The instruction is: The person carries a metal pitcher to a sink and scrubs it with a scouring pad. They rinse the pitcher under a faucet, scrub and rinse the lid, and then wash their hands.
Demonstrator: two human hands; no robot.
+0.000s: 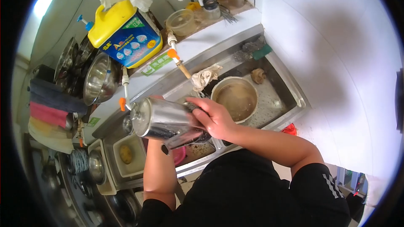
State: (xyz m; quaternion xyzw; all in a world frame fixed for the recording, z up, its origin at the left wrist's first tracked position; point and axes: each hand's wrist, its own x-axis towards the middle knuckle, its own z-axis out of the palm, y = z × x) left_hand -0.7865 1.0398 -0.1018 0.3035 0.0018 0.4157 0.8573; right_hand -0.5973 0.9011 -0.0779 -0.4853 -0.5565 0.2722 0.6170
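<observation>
A shiny metal pot with a lid-like end [162, 118] is tilted on its side above the sink divider. My right hand [213, 117] lies against its right end, with dark scouring material partly showing under the fingers. Most of my left hand is hidden behind the pot; only a bit of it [157, 97] shows at the upper edge, and its forearm comes up from below. Right of the pot, a round basin of cloudy water [235, 119] sits in the sink [275, 122]. A wet cloth [206, 77] hangs at the tap above it.
A yellow and blue detergent jug [130, 42] stands on the ledge beside a clear tub [181, 22]. Metal bowls [100, 80] lean at the left. A pale basin [128, 170] is in the left sink. Two taps with orange handles project over the sinks.
</observation>
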